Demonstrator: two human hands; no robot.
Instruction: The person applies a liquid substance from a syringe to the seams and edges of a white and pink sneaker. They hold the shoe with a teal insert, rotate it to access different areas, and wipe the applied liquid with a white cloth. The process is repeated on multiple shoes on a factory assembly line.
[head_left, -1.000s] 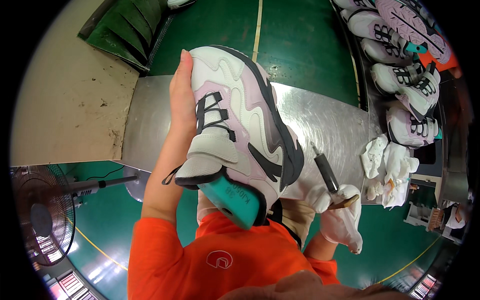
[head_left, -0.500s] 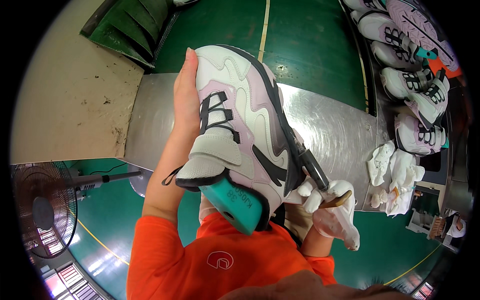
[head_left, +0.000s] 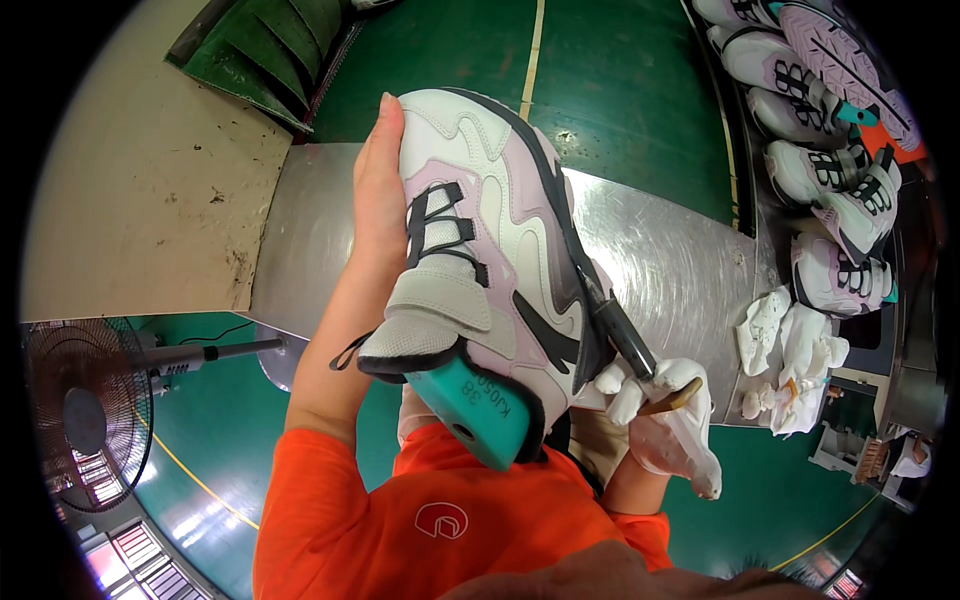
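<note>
The shoe (head_left: 505, 225) fills the middle of the frame, toe up, raised in front of the metal table (head_left: 320, 215). It should feel fairly weighty and stiff, since the green foot form (head_left: 470, 410) fills it; the pale upper looks soft-skinned and easily marked, the sole grippier. The toe sides or the form's heel end seem the safest holds. The left hand (head_left: 380, 195), left of centre, is clamped along the toe's left side, its fingers mostly hidden behind. The right hand (head_left: 668, 420), lower right and white-gloved, is closed around a dark hand tool (head_left: 624, 340), with a brown stick (head_left: 672, 401) across its fingers. A second ago the tool stood apart from the shoe; now its tip appears to meet the sole's right edge near the heel. The left hand's grip looks unchanged.
</note>
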